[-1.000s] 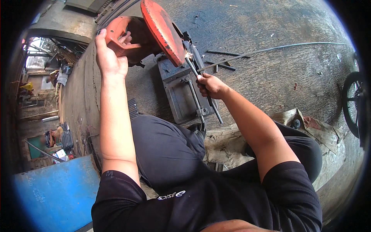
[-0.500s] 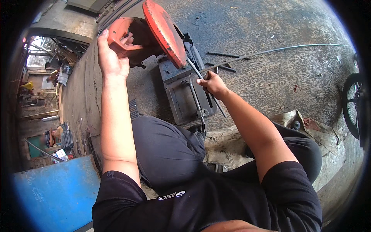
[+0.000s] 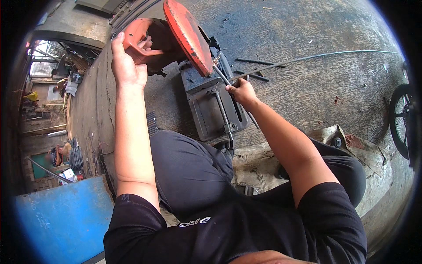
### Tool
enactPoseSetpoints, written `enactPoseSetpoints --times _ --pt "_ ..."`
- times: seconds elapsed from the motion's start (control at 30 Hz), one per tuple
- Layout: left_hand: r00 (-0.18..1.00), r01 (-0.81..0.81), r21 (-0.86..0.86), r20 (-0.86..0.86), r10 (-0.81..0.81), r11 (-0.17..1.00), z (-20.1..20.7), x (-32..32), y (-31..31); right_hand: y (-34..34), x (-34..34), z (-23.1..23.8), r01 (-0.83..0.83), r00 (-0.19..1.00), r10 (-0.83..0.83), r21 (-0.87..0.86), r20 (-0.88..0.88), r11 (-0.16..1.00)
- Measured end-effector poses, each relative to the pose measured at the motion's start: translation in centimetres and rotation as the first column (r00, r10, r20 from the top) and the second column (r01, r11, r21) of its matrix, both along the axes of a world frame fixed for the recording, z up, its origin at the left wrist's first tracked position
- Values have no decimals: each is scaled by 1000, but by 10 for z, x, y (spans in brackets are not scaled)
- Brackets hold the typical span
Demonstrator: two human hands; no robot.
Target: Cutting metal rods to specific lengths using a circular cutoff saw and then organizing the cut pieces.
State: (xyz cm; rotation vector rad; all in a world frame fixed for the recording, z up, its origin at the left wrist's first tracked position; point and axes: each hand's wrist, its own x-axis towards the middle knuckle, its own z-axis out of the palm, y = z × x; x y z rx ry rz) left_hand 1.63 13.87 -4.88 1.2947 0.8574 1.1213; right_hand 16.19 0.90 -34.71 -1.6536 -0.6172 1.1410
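Observation:
An orange cut-off saw (image 3: pixel 190 42) with a round blade guard stands on a dark metal base (image 3: pixel 206 116). My left hand (image 3: pixel 131 66) is wrapped around its orange handle. With my right hand (image 3: pixel 244 92), I grip a thin metal rod (image 3: pixel 222 75) that slants across the base. The rod's upper end meets the lower edge of the guard, where small bright sparks (image 3: pixel 216 61) show. The blade itself is mostly hidden by the guard. A second, long thin rod (image 3: pixel 316 56) runs from beside my right fingers far to the right.
Several short dark rods (image 3: pixel 259 63) lie on the worn floor (image 3: pixel 325 31) beyond my right hand. More short rods (image 3: pixel 152 122) are bunched near my knee. A spoked black wheel (image 3: pixel 399 119) stands at far right, a blue panel (image 3: pixel 66 218) at lower left. Crumpled sheeting (image 3: pixel 365 152) lies by my right knee.
Sparks have appeared at the guard's lower edge. My right hand and the slanting rod have shifted slightly right and away from me. The saw head has dipped very slightly; my left hand stays on its handle.

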Motion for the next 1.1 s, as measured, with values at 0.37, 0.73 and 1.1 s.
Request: enactPoseSetpoints --times 0.37,0.73,1.1 --pt "1000 -6 23 -14 7 1000 1 2 -1 -2 4 6 -142 929 173 115 -326 983" --pt "999 -41 -10 -18 41 999 2 4 -3 -7 10 12 -194 848 256 177 -464 965" --pt "999 -26 2 -26 26 1000 2 3 -1 -8 13 0 -272 793 338 202 -507 941"
